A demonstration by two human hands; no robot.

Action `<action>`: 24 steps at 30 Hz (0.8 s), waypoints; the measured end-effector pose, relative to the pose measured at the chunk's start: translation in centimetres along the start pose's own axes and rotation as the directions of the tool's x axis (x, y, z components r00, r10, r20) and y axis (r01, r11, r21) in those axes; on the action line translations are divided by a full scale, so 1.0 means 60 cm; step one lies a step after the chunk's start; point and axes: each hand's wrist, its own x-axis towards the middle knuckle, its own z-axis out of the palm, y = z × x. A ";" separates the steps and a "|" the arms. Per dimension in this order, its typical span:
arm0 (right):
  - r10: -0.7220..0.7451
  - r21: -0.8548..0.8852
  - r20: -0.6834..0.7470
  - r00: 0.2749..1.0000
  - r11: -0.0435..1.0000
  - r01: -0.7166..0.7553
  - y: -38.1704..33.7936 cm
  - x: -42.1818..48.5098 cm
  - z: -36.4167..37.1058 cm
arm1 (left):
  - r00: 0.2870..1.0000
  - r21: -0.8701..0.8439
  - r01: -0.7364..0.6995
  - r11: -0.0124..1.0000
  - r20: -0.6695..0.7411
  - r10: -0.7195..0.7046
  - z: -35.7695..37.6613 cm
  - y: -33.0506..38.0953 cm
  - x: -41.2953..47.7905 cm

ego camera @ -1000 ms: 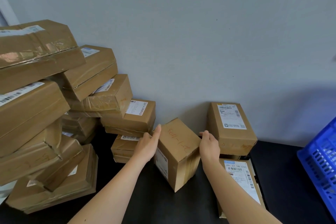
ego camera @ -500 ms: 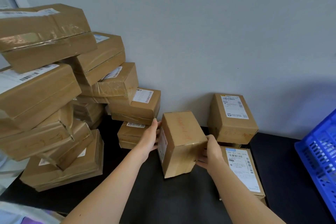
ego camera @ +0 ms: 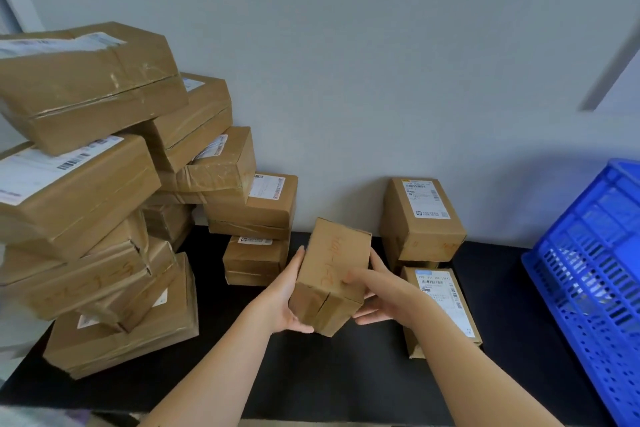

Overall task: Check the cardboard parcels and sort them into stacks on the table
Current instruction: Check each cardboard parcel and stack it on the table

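The held parcel [ego camera: 334, 263] sits at the centre of the frame, tilted, with orange handwriting on its upper face. It is over the black table [ego camera: 311, 374]; whether its lower corner touches the surface cannot be told.

The left hand [ego camera: 284, 298] grips its left side, thumb laid along the face and fingers curled under the near end. The right hand [ego camera: 384, 295] grips the right side, thumb pressed on the upper face and fingers spread beneath.

Just behind the left hand are two small stacked parcels [ego camera: 254, 260]. Right of centre, a labelled parcel [ego camera: 420, 218] stands against the wall [ego camera: 381, 62], with a flat labelled parcel [ego camera: 440, 302] in front of it. A leaning pile of parcels [ego camera: 86, 201] fills the left of the frame. A blue crate [ego camera: 588, 270] stands at the right edge.
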 end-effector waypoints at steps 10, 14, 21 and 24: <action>0.192 0.478 -0.102 0.976 0.870 -0.121 0.046 -0.039 0.018 | 0.889 0.285 -0.436 0.854 -0.011 0.458 0.028 -0.006 -0.001; 0.269 0.486 -0.075 0.960 0.850 -0.200 0.080 -0.044 0.028 | 0.809 0.480 -0.539 0.692 0.065 0.584 0.026 -0.014 0.012; 0.211 0.167 -0.452 0.867 0.975 -0.150 0.099 -0.033 0.015 | 0.896 0.570 -0.273 0.775 -0.142 0.420 0.005 -0.060 0.039; 0.156 -0.022 -0.458 0.875 0.982 -0.187 0.097 -0.025 0.012 | 0.940 0.535 -0.193 0.823 -0.138 0.311 0.006 -0.066 0.050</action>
